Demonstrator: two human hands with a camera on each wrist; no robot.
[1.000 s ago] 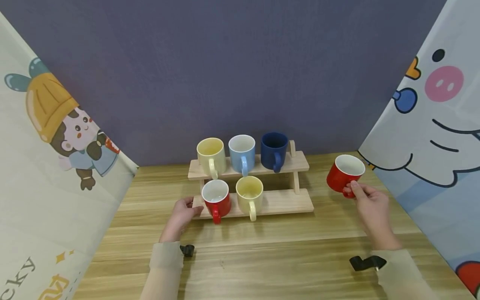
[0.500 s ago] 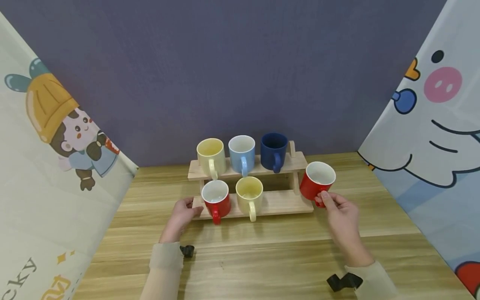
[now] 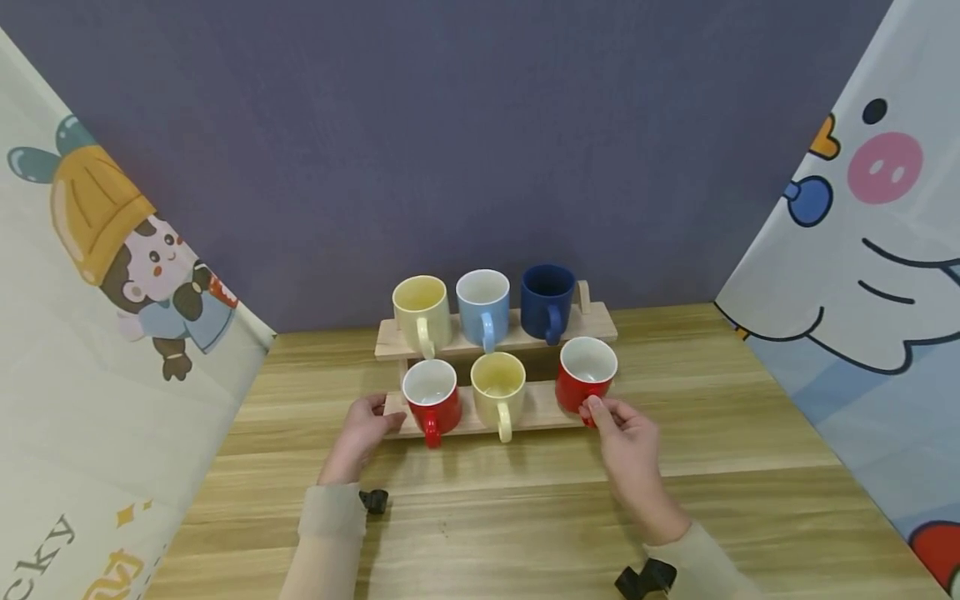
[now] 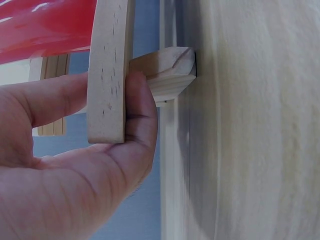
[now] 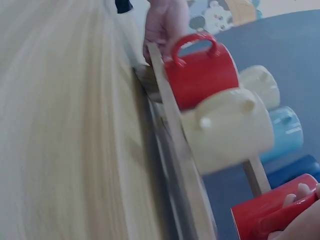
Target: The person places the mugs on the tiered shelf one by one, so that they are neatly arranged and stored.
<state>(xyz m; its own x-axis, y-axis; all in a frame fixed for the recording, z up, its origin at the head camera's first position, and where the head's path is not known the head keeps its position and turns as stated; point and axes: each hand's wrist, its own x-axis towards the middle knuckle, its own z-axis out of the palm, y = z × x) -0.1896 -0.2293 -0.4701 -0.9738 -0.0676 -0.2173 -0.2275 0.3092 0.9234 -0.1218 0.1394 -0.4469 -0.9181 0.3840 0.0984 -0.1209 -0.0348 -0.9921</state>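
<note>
My left hand (image 3: 367, 429) grips the left end of the lower shelf of a two-tier wooden rack (image 3: 543, 404); in the left wrist view the thumb lies on one face of the board (image 4: 107, 75) and curled fingers on the other. With my right hand (image 3: 628, 442) I pinch the handle of a red mug (image 3: 579, 387), white inside, upright over the lower shelf's right end. Left of it on that shelf stand a pale yellow mug (image 3: 498, 396) and another red mug (image 3: 433, 400). A yellow mug (image 3: 422, 312), a light blue mug (image 3: 483, 308) and a dark blue mug (image 3: 547, 302) line the upper shelf.
The rack stands on a wood-grain table (image 3: 480, 517) in front of a dark grey-blue back panel (image 3: 480, 142). Printed cartoon panels flank the table, one left (image 3: 97, 350) and one right (image 3: 847, 275). A black wrist mount (image 3: 645, 579) shows at the right sleeve.
My right hand has carried the red mug leftward from beside the rack to over the right end of the lower shelf. The left hand keeps its grip on the rack in place.
</note>
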